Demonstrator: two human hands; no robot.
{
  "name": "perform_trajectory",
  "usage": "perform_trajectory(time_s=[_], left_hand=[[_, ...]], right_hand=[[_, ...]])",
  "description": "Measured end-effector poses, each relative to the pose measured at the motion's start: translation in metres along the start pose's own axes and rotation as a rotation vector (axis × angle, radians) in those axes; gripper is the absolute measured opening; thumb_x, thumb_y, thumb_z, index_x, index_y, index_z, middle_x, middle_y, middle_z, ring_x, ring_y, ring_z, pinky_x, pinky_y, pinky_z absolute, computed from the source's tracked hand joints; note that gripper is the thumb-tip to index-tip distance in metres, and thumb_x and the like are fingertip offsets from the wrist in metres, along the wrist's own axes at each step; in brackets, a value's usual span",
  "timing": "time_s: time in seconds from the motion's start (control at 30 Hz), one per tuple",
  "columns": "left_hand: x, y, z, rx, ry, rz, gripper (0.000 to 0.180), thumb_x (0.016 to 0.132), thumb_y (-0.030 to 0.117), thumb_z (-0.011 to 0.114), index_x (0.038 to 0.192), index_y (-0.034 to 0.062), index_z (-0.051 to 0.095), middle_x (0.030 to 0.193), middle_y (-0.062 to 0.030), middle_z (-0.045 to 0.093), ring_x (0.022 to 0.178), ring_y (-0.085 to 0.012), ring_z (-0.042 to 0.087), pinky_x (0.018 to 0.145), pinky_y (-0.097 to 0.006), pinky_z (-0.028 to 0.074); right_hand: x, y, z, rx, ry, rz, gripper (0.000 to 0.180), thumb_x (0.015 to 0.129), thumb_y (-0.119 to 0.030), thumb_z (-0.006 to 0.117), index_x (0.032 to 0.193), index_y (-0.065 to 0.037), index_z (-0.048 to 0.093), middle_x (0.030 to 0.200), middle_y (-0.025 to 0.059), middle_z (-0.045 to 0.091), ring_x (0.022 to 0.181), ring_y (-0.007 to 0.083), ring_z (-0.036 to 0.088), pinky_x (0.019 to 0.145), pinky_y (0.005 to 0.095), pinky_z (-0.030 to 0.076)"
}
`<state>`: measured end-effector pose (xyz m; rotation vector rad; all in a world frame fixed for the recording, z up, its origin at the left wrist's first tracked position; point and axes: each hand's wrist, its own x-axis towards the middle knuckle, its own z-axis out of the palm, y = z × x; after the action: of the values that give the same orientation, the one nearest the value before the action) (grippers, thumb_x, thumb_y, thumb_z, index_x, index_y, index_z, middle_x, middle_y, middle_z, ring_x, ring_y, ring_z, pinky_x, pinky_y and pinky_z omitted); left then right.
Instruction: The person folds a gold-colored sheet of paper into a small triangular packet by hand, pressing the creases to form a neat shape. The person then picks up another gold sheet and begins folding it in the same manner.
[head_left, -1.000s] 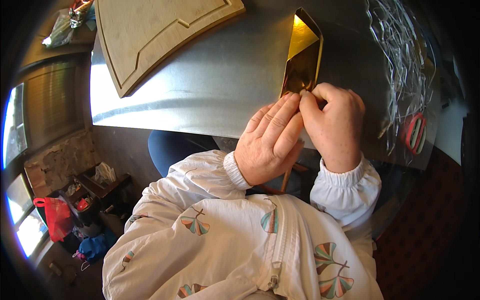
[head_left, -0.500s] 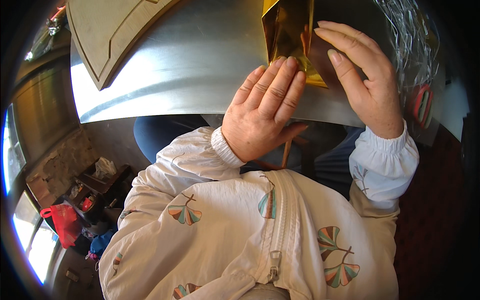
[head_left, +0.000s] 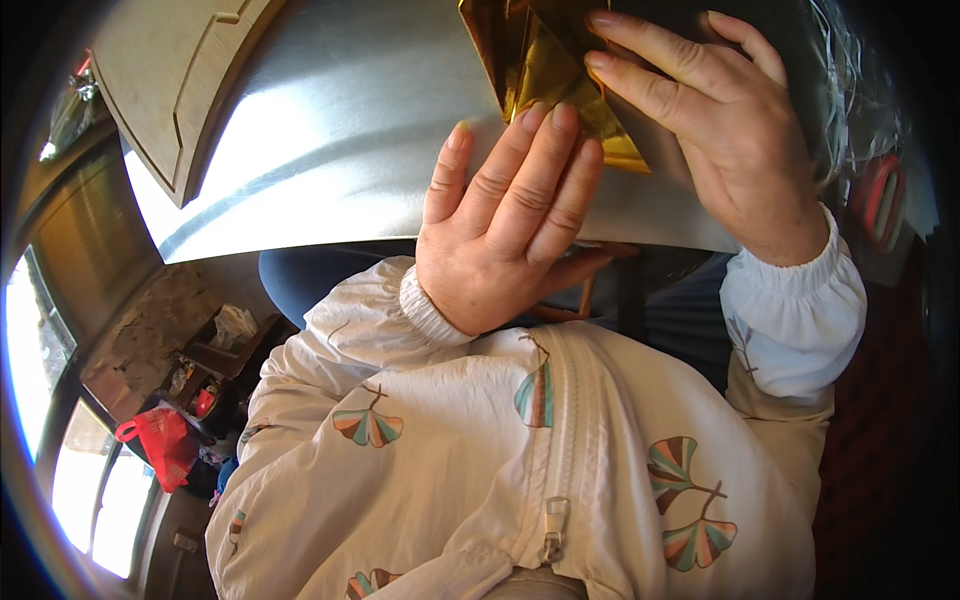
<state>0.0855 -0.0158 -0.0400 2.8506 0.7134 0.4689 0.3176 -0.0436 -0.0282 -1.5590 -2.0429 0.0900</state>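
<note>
Gold foil paper (head_left: 545, 70), folded, lies on the shiny metal desk (head_left: 330, 140) near its front edge, toward the right side. My left hand (head_left: 510, 230) is flat, fingers together, fingertips pressing the foil's lower edge. My right hand (head_left: 720, 130) lies over the foil's right part, fingers extended and pressing down, not pinching. A beige wooden board (head_left: 160, 70) sits at the desk's far left corner. Clear plastic wrap (head_left: 850, 90) lies along the right edge.
</note>
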Motion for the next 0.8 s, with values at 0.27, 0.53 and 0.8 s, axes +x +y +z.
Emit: perform_trajectory(time_s=[0.27, 0.53, 0.8], left_hand=[[0.0009, 0.0031, 0.001, 0.03, -0.013, -0.02, 0.079, 0.069, 0.054, 0.069, 0.135, 0.0127, 0.057, 0.141, -0.0105, 0.055, 0.132, -0.025, 0.052, 0.117, -0.056, 0.02], [0.0015, 0.0045, 0.0011, 0.067, -0.023, -0.026, 0.076, 0.068, 0.056, 0.069, 0.134, 0.0176, 0.058, 0.14, -0.0075, 0.055, 0.131, -0.0233, 0.052, 0.117, -0.057, 0.02], [0.0014, 0.0059, 0.0016, 0.083, -0.023, -0.034, 0.077, 0.069, 0.058, 0.067, 0.137, 0.0249, 0.057, 0.141, -0.0056, 0.054, 0.132, -0.0217, 0.051, 0.116, -0.058, 0.022]], right_hand=[[-0.0029, -0.0001, 0.0015, -0.008, 0.04, 0.005, 0.023, 0.088, -0.01, 0.062, 0.105, -0.014, 0.077, 0.12, 0.0061, 0.07, 0.071, 0.0153, 0.062, 0.099, 0.0409, 0.039], [-0.0011, -0.0025, -0.0013, 0.004, 0.007, 0.037, 0.022, 0.088, -0.01, 0.064, 0.104, -0.015, 0.078, 0.118, 0.006, 0.071, 0.069, 0.0149, 0.061, 0.101, 0.0416, 0.039], [0.001, -0.0027, -0.0023, 0.055, 0.015, 0.052, 0.02, 0.088, -0.011, 0.066, 0.103, -0.015, 0.078, 0.118, 0.0061, 0.071, 0.067, 0.0144, 0.06, 0.101, 0.042, 0.039]])
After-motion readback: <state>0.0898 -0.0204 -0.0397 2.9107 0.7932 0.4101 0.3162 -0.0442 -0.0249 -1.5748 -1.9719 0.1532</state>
